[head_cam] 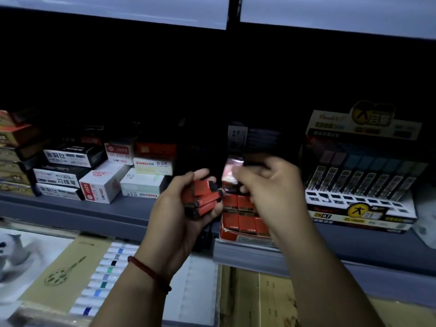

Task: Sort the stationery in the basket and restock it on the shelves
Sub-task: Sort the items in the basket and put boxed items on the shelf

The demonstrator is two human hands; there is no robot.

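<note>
I'm reading this as the restocking step. The left hand point(186, 208) is gripping a bundle of small red boxes point(203, 197), fingers curled round them, just in front of the open red carton point(243, 218) sitting at the front edge of the grey shelf point(94, 213).

The right hand point(269, 182) is hovering over that carton, blurred. Its fingers are bending toward the thumb beside a scrap of shiny, crinkled film point(232, 167), and I cannot tell whether they are pinching it.

To my eye the next move is calling for one box at a time, passed across and slotted upright into the rows already standing in the carton, with the film kept out of the way.

The boxes are looking slim, hard-edged and rectangular with dark end caps. The carton is looking like thin card with a ragged front lip. White cardboard boxes point(103, 185) are crowding the left side, and a tiered lead display point(361, 185) is standing to the right.
</note>
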